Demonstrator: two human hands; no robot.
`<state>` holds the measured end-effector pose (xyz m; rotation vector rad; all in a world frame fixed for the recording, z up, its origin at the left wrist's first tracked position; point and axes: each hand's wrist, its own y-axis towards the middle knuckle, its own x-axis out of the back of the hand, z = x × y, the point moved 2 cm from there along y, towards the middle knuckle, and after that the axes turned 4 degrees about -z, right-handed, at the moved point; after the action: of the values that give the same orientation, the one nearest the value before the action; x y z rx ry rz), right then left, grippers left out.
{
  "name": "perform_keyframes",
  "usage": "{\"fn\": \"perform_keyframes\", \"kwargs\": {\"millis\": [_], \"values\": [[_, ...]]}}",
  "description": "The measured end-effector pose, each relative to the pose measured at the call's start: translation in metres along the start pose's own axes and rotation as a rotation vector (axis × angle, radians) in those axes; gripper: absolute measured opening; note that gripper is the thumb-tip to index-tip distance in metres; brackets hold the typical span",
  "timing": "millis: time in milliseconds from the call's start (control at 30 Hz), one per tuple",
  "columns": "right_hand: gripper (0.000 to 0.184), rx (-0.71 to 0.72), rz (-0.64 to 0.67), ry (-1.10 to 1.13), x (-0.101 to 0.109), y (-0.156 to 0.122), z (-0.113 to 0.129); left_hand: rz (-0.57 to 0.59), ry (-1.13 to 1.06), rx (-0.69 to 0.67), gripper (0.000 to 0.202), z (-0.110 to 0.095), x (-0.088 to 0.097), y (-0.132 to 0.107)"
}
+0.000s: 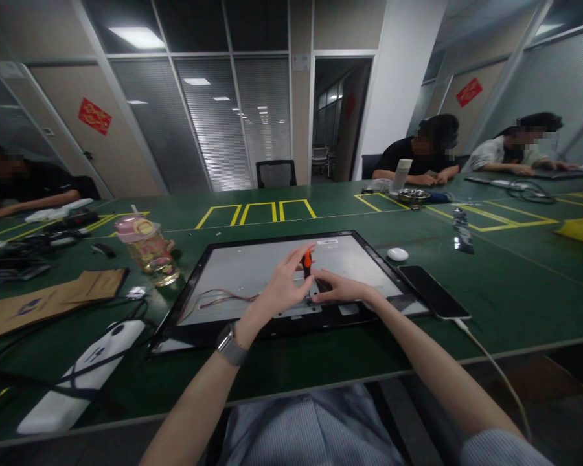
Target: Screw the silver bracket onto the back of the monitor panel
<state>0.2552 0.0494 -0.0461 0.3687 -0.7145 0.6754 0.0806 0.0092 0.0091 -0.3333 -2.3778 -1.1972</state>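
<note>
our left hand point(284, 285) has its grip closed on an orange-handled screwdriver point(307, 264), held upright on the back of a flat screen panel point(252, 272) — the panel lies on the green tabletop point(515, 285). our right hand point(342, 291) rests flat beside the tip, fingers together, holding nothing.

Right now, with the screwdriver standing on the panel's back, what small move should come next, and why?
Probably turn the screwdriver in place. The left hand pinches its orange handle upright, tip down on the metal back of the panel, and the right hand rests flat beside the tip, steadying it.
</note>
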Motion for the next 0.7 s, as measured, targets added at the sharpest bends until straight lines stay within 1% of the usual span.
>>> {"fn": "perform_keyframes", "kwargs": {"millis": [100, 267, 333, 500, 600, 700], "values": [[0.069, 0.005, -0.007, -0.003, -0.001, 0.000, -0.004, -0.004, 0.001, 0.011, 0.055, 0.001, -0.001, -0.001], [0.064, 0.006, -0.009, -0.008, -0.001, 0.000, -0.002, -0.064, 0.088, -0.003, 0.046, 0.004, -0.001, 0.000], [0.064, 0.003, -0.007, -0.004, 0.000, 0.000, -0.001, -0.071, 0.106, -0.005, 0.047, 0.003, 0.001, 0.001], [0.069, -0.018, -0.004, 0.000, 0.000, -0.001, 0.001, -0.050, 0.017, 0.022, 0.052, 0.006, 0.003, 0.000], [0.071, -0.009, -0.008, 0.010, 0.000, -0.001, -0.001, -0.104, 0.054, 0.015, 0.047, 0.010, 0.003, 0.000], [0.070, -0.003, -0.026, 0.021, -0.001, 0.000, -0.003, -0.154, 0.122, -0.027, 0.041, 0.010, 0.004, 0.001]]}}
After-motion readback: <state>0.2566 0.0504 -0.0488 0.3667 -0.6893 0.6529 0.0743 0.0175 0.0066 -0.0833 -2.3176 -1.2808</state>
